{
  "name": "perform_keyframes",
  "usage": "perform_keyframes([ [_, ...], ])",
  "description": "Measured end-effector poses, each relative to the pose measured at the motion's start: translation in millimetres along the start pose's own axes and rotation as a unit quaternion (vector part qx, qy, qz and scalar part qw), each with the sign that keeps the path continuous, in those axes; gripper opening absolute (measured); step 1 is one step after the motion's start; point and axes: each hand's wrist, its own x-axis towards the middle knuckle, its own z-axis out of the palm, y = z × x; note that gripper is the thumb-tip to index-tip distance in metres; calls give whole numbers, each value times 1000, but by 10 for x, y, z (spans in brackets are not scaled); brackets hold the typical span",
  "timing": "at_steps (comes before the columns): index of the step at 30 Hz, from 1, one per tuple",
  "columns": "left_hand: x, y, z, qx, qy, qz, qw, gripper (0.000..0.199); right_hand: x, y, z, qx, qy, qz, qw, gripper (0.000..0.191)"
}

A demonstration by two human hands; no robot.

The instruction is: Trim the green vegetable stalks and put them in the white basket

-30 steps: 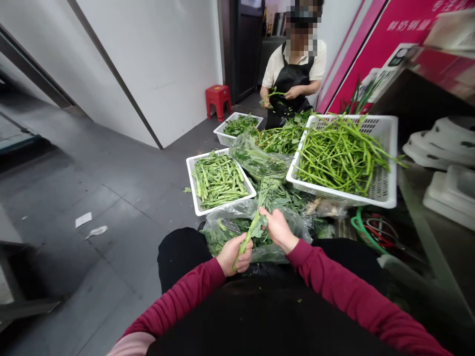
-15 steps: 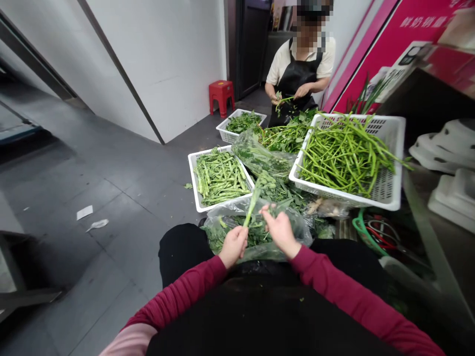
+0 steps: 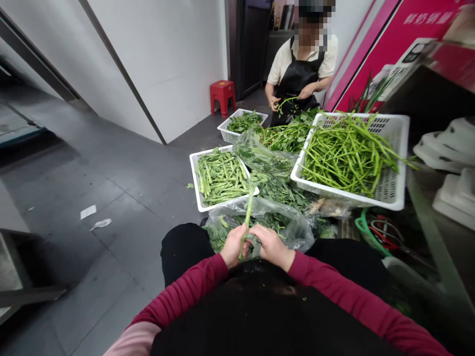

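Observation:
My left hand is closed around a green leafy stem, which stands nearly upright above my lap. Beside it, my right hand has its fingers closed on a dark green leaf near the stem's lower part. Just beyond both hands lies an open clear plastic bag with loose leaves inside. A white basket of short, thick green stems sits ahead and to the left of the bag.
A large white basket of long thin stems is at the right, above a green basket. Across the leaf pile, a person in a black apron handles a stem. Behind stand a small white basket and a red stool.
My right hand has moved down and left to the stem and closed on a leaf. The stem has shifted lower and more upright. The other person's hands have moved slightly.

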Motion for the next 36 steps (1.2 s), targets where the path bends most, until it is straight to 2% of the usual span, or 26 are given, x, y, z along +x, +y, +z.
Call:
perform_keyframes([
  [1, 10, 14, -9, -13, 3, 1, 1000, 40, -18, 9, 6, -1, 13, 12, 1000, 14],
  [3, 22, 29, -24, -9, -2, 7, 1000, 41, 0, 46, -7, 2, 81, 83, 993, 16],
  [4, 24, 29, -28, 3, -7, 13, 1000, 41, 25, 68, -18, 13, 90, 120, 989, 18],
  [5, 25, 25, -28, 18, -8, 21, 1000, 41, 51, 88, -27, 26, 77, 155, 985, 20],
  [8, 22, 2, -26, 76, 20, 39, 996, 41, 89, 115, -2, 62, -14, 234, 970, 20],
  [10, 19, -13, -34, 135, 54, 57, 988, 39, 71, 104, 49, 72, -15, 256, 964, 19],
  [12, 17, -26, -49, 194, 74, 81, 975, 36, 41, 82, 90, 81, -17, 254, 964, 20],
  [14, 14, -48, -61, 227, 82, 95, 966, 33, 15, 56, 98, 58, -52, 238, 968, 20],
  [17, 6, -111, -64, 216, 88, 84, 969, 23, -11, 15, 61, -93, -130, 162, 974, 16],
  [20, -3, -189, -65, 208, 104, 111, 966, 14, -34, -23, 19, -216, -181, 107, 953, 18],
  [23, 4, -215, -84, 285, 148, 140, 937, 15, -70, -70, -4, -174, -205, 135, 954, 14],
  [25, 23, -178, -98, 352, 167, 135, 911, 18, -107, -94, 3, -82, -277, 129, 949, 9],
  [27, 44, -116, -102, 398, 180, 128, 890, 20, -139, -62, 30, -42, -346, 117, 930, 5],
  [28, 49, -87, -100, 410, 185, 127, 884, 21, -147, -6, 44, -68, -355, 124, 924, 5],
  [30, 42, -52, -87, 410, 192, 132, 882, 20, -134, 201, 50, -178, -318, 176, 915, 11],
  [33, 5, -60, -69, 381, 190, 152, 892, 17, -78, 672, -35, -284, -281, 249, 882, 27],
  [36, -18, -87, -78, 385, 201, 161, 886, 16, -79, 1084, -183, -297, -302, 279, 862, 62],
])
